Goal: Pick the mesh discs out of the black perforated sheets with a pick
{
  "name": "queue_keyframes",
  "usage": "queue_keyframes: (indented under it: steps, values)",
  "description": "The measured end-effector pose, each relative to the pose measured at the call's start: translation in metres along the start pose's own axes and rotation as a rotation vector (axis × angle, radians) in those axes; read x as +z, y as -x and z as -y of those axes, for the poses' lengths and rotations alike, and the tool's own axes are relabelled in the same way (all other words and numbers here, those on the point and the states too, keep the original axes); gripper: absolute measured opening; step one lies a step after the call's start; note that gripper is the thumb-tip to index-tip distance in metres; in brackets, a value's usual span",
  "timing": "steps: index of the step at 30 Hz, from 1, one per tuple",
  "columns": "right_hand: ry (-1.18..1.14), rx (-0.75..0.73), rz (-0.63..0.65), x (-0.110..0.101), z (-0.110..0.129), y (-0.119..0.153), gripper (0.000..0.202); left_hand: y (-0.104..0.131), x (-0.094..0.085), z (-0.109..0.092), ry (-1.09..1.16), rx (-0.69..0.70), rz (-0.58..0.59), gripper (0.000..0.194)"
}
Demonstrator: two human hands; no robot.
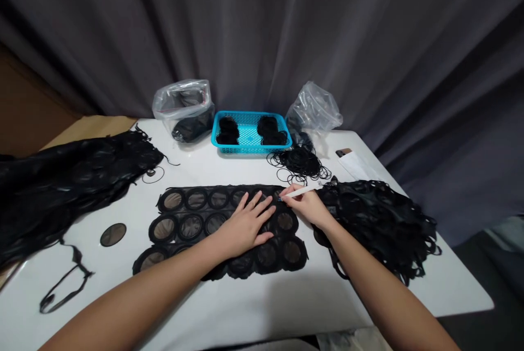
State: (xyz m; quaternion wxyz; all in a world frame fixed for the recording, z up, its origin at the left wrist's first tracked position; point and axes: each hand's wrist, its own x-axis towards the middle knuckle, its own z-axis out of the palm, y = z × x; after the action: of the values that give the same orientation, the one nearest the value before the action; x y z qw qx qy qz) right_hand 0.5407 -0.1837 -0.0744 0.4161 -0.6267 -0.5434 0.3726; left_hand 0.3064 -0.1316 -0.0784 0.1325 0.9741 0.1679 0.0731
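A black sheet [190, 226] with rows of ring-edged round discs lies flat on the white table [327, 307]. Spread on its middle is my left hand [244, 225], palm down with fingers apart. At the sheet's upper right, my right hand [307, 203] grips a white pen-like tool [301, 191], its tip touching the sheet near a top-row disc. Just right of that hand lies a heap of black cut material with ring-shaped holes [380, 225]. One loose dark disc [113, 235] rests left of the sheet.
A blue basket [251, 149] with black bundles stands at the back between two clear plastic bags [184, 102]. Thin black rings [301, 162] are piled before it. Black material [73, 176] covers the left side, with a black scrap [67, 285] nearer me.
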Motion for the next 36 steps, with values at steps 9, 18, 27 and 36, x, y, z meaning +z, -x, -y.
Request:
queue_keyframes:
  steps: [9,18,27,36]
  values:
    - [0.024,-0.013,0.015,-0.002,0.0,0.0,0.016,-0.001,0.001,0.001,-0.028,0.009,0.028,0.065]
    - [0.734,-0.325,0.002,0.012,0.017,0.012,0.019,-0.001,0.001,0.001,-0.021,0.018,0.013,0.064]
    - [0.544,-0.074,-0.379,-0.044,0.026,0.018,0.017,-0.001,-0.004,-0.004,-0.074,0.055,-0.053,0.057]
    - [0.174,0.014,0.008,0.008,0.028,0.071,0.018,0.024,0.005,-0.019,-0.009,0.192,-0.003,0.059]
